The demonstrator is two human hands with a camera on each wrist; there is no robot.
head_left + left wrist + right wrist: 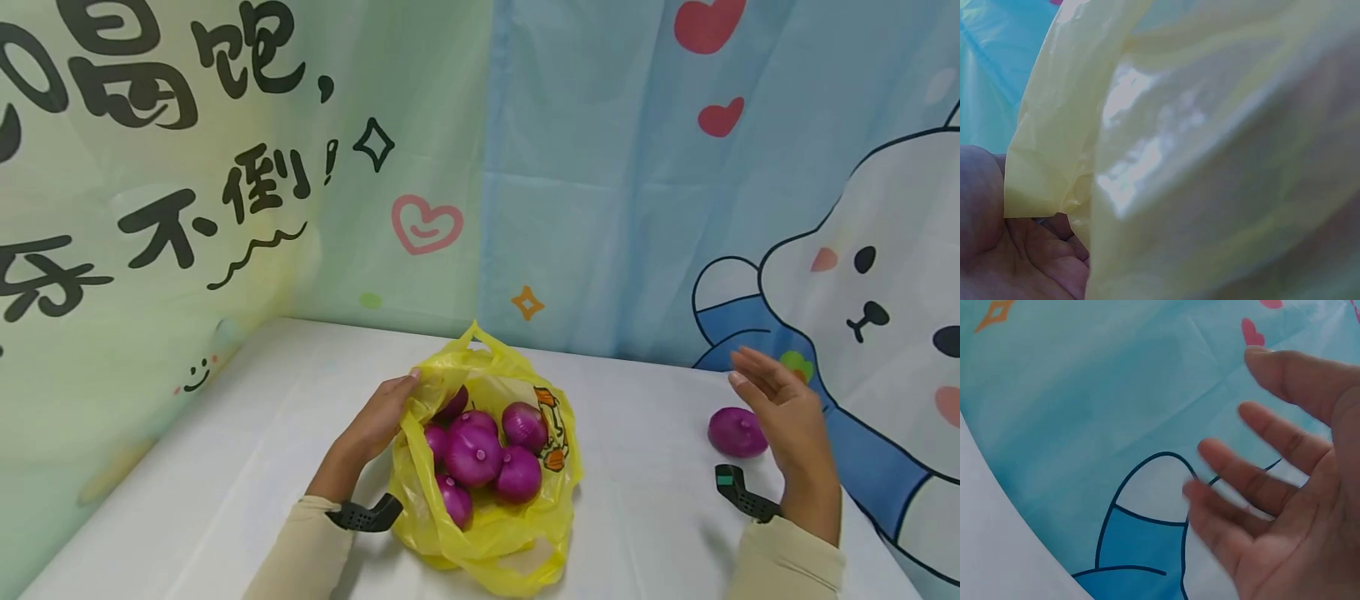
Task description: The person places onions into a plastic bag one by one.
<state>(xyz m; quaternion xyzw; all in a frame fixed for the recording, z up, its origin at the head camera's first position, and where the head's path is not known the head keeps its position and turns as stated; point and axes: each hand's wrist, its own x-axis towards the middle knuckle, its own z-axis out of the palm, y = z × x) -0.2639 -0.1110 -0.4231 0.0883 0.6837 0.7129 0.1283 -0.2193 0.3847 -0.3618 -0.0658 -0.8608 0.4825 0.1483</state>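
Observation:
A yellow plastic bag (495, 533) stands on the table with its mouth spread, and several purple onions (474, 454) lie inside. At the bag's upper left edge my left hand (375, 421) pinches the film between thumb and fingers; the left wrist view has the bag film (1179, 156) filling most of it, with the palm (1035, 262) below. To the right, my right hand (787, 417) is raised with nothing in it, its fingers (1254, 475) loosely extended and spread. A single purple onion (737, 432) sits on the table just left of that hand, partly overlapped by it.
The white table (637, 517) reaches back to a printed curtain (585, 183) with hearts and a cartoon bear (900, 275). Another curtain (150, 350) with lettering runs along the left side. Each wrist carries a black camera mount (367, 512).

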